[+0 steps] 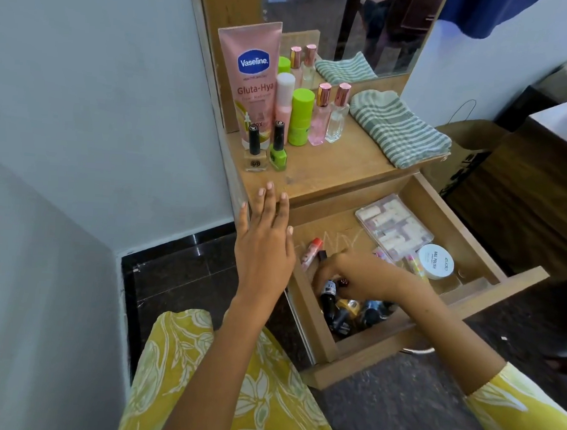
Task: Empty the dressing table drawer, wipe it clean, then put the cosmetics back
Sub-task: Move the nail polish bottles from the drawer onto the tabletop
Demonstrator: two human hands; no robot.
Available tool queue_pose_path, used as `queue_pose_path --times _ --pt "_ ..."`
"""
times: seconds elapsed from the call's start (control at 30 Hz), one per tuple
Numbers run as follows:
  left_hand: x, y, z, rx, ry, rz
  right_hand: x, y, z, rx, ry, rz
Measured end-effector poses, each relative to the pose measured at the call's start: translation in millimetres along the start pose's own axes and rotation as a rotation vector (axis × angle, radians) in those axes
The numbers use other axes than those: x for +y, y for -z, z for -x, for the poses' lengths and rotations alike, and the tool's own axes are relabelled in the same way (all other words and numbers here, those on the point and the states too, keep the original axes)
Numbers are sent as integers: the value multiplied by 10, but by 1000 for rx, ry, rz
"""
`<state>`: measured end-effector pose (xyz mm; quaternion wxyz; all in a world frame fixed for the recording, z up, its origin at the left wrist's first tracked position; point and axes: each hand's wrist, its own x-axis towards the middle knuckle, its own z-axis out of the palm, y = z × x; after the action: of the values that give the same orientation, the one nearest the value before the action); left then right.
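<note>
Cosmetics sit in two places. Some stand on the wooden counter: a big pink lotion tube, a beige nail polish bottle, a green nail polish bottle, a green stick, two small perfume bottles and a folded striped cloth. More lie in the open drawer under the counter: a clear box of little tubes, a round white tub, a red-capped tube and a heap of dark small bottles in the near corner. The left hand is flat, its fingers spread apart, tips just touching the counter's front edge. The right hand reaches into the drawer, its fingers curled down among the dark small bottles, tips touching one of them; whether it holds one, I cannot tell.
</note>
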<state>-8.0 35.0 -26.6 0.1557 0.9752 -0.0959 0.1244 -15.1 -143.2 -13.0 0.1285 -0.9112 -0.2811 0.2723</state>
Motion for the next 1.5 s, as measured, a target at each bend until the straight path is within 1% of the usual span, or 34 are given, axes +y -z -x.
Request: queue_pose_path --times 0.13,0.23,0.33,0.4,0.47,0.57,0.7,0.73,0.83,0.9,0.97,1.07,1.3,1.37,1.5 --pt "10 19 -5 -7 10 20 -33 -105 -43 0 11 201" --pt "11 31 -5 -11 12 18 -11 -124 -44 50 38 285" --pt "6 29 -5 -4 14 24 32 -171 -11 91 55 245" --pt "9 27 -5 0 12 30 47 -196 21 120 71 174" --pt "7 24 -5 1 13 28 54 -183 57 182 72 68" --pt "7 26 -6 -1 13 36 40 -67 112 354 63 -145" --pt "5 43 -6 3 11 69 -78 176 137 702 53 -528" --pt "5 46 -6 3 9 70 -112 239 107 791 35 -570" --pt "3 45 -7 1 6 66 -199 415 -77 1048 -53 -560" --pt "5 39 -9 1 8 64 -231 506 -246 1159 -81 -627" --pt "11 40 -7 9 13 74 -231 567 -432 1183 -121 -659" --pt "18 49 2 20 5 96 -183 613 -684 1199 -171 -632" --pt "13 31 0 21 3 98 -144 758 -1033 1246 -195 -645" --pt "10 29 5 22 3 105 -146 775 -1063 1234 -185 -670" --pt "20 26 8 32 -1 114 -87 730 -997 1144 -211 -715"
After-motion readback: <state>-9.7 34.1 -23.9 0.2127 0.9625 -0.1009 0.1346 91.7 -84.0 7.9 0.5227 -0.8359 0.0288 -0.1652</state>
